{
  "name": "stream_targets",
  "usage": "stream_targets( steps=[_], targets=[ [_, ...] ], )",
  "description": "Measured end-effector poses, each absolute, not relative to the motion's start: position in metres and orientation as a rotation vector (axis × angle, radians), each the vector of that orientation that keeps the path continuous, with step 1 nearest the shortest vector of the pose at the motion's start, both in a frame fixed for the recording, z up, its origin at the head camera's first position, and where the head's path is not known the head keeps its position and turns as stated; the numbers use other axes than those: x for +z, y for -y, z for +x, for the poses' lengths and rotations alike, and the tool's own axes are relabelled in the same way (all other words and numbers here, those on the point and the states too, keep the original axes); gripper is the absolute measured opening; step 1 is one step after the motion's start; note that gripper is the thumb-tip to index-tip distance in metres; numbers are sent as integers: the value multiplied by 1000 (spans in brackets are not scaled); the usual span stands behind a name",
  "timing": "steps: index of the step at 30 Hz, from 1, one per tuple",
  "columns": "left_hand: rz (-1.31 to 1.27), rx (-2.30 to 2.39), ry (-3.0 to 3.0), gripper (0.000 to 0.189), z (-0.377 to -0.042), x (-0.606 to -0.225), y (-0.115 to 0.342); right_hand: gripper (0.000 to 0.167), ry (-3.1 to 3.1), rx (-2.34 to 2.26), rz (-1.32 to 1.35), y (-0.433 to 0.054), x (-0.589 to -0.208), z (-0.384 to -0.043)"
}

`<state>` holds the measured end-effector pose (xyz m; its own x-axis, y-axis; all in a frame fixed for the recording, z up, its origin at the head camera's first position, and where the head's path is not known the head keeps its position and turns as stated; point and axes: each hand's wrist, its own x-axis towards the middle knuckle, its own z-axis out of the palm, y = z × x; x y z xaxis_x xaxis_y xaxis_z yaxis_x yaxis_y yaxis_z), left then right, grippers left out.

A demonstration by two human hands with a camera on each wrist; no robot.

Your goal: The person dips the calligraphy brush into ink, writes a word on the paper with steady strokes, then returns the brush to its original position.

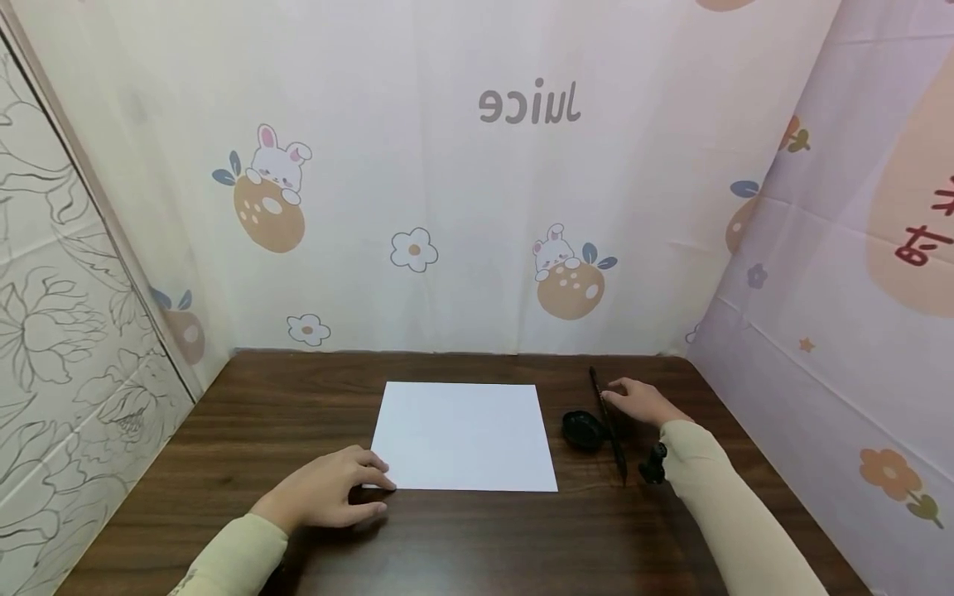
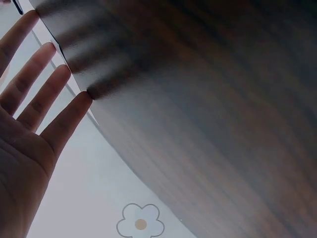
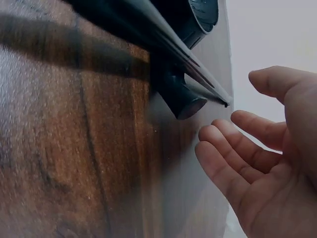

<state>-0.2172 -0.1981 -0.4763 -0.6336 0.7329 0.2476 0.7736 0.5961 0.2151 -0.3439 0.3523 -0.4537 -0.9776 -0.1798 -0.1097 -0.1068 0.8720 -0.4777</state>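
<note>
A blank white sheet of paper (image 1: 464,437) lies on the dark wooden table. My left hand (image 1: 328,490) rests at its near left corner, fingers spread and fingertips down, as the left wrist view also shows. To the right of the sheet sits a small black dish (image 1: 581,431). A dark, slender writing brush (image 1: 617,453) lies beside it, its thicker end toward me. My right hand (image 1: 644,402) is at the brush's far part, fingers loosely bent. In the right wrist view a gap separates those fingertips (image 3: 205,148) from the brush (image 3: 171,37).
Patterned cloth (image 1: 477,182) hangs behind the table, with more cloth along the right side and a flower-print panel (image 1: 67,331) at the left. A small black device (image 1: 652,463) is at my right wrist. Bare wood (image 1: 477,546) lies in front of the sheet.
</note>
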Motion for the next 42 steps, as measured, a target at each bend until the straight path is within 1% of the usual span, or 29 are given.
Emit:
stream_targets(
  steps=[5,13,18,27,38,42],
  targets=[
    [-1268,-478,2697,29,-217,-478,198,58,-2803,-853,-146,-352,-454,-343],
    [-1263,-505,2724,29,-218,-478,198,52,-2658,-1051,-140,-350,-453,-342],
    [-1256,-522,2739,29,-217,-476,198,52,-2637,-1057,-125,-346,-453,-342],
    [-1244,-536,2762,30,-216,-474,198,58,-2662,-1062,-65,-342,-459,-344],
    [-1243,-555,2775,30,-217,-474,198,54,-2641,-1129,-47,-340,-456,-343],
    [-1235,-555,2777,30,-218,-473,198,56,-2624,-1154,-64,-343,-454,-344]
  ],
)
